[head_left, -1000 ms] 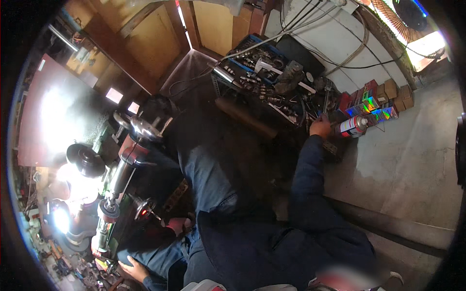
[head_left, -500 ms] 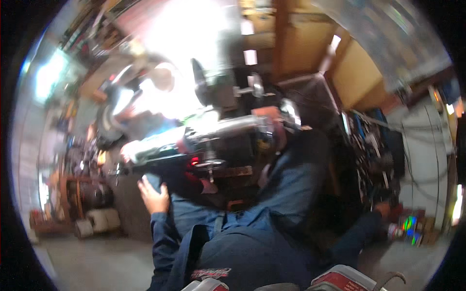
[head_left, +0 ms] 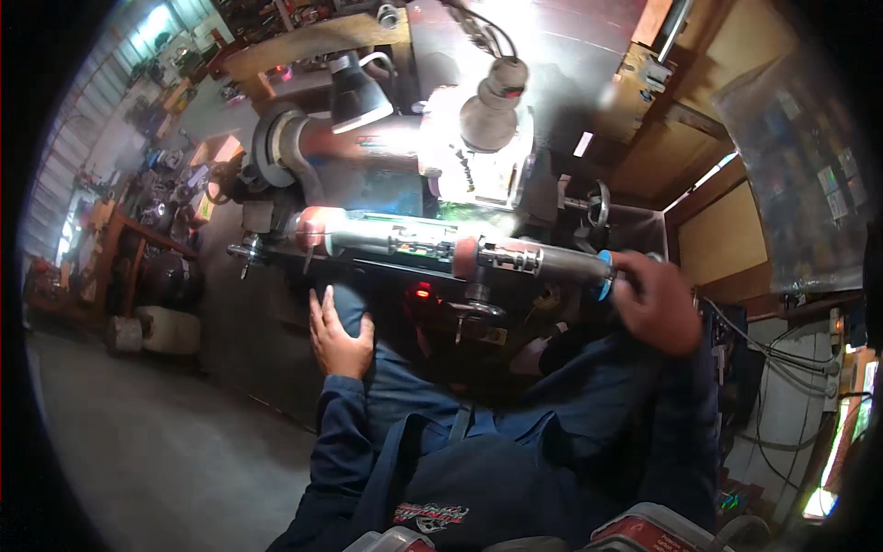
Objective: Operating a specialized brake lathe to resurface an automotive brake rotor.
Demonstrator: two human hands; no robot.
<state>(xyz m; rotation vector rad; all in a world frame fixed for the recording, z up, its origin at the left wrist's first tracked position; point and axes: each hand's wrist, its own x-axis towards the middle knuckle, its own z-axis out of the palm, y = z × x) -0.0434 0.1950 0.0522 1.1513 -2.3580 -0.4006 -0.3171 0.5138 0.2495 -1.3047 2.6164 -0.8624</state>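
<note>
My left hand rests on my left knee with its fingers spread and nothing in it. My right hand, slightly blurred, has its fingers closed round a blue ring. That ring sits at the right end of a long metal cylinder assembly, which lies across a machine in front of me. Part of the ring is hidden by the fingers. Reddish-brown bands circle the assembly at its left end and middle, and toward the right it becomes a plain grey tube.
A round wheel guard stands behind the assembly's left end. Two lamps hang over the machine, one black lamp and one brownish lamp. A handwheel juts out between my knees, and another handwheel is at the back right.
My right hand has come up from low at the right side to the cylinder's right end. My left hand stays on the knee. The view has shifted and become sharper.
</note>
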